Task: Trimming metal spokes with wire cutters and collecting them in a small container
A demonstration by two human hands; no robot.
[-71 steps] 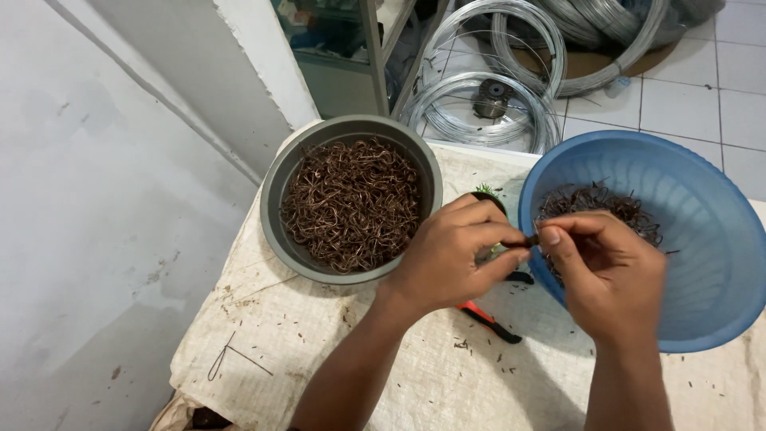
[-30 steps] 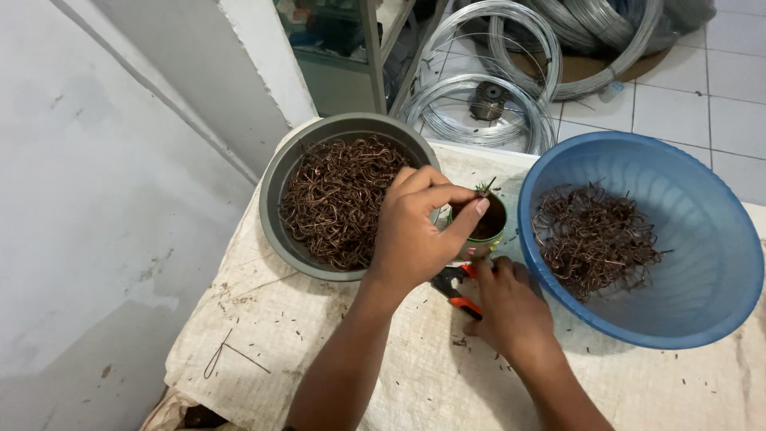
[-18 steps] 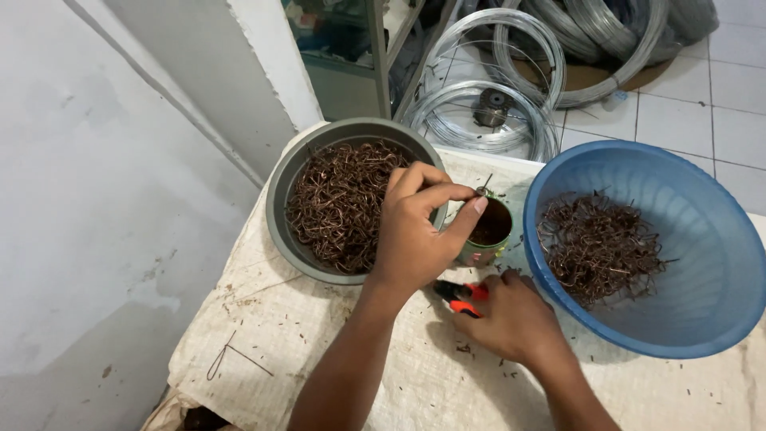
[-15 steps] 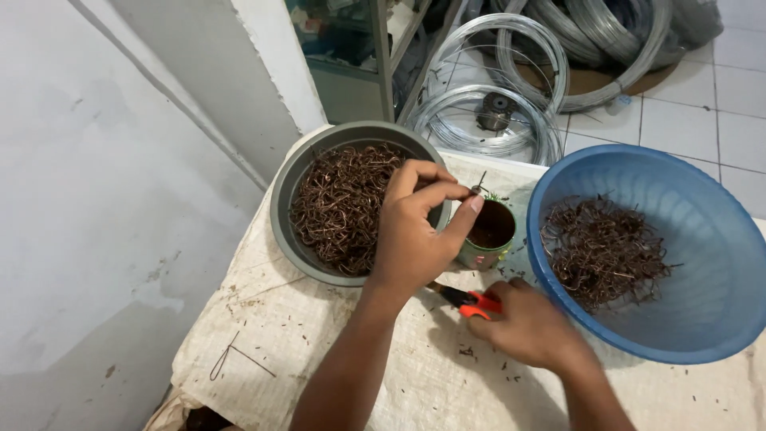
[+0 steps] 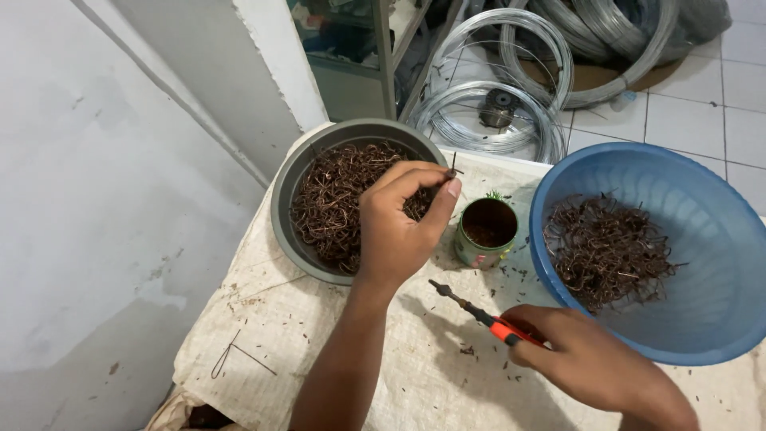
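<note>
Nearest the camera, the right hand (image 5: 594, 371) is clenched around the red handle of a small screwdriver (image 5: 475, 311), whose dark shaft points up and left over the cloth-covered bench (image 5: 263, 335). The tip hangs free, touching nothing that can be made out. A thin bent wire (image 5: 239, 357) lies loose on the cloth near the bench's front left corner.

Further in, the left hand (image 5: 399, 223) reaches across the right rim of the grey bowl (image 5: 281, 209), thumb and forefinger pinched on a small dark wire piece (image 5: 452, 168) that sticks up above the fingertips. The grey bowl sits at the back left of the bench and is heaped with brown wire scraps (image 5: 335, 199).

Just right of that hand stands a small open tin (image 5: 485, 231), between the two bowls. The blue bowl (image 5: 718, 303) fills the right side of the bench and holds a looser pile of the same brown scraps.

Beyond the bench's back edge, coils of silver wire (image 5: 511, 120) lie on the tiled floor.
</note>
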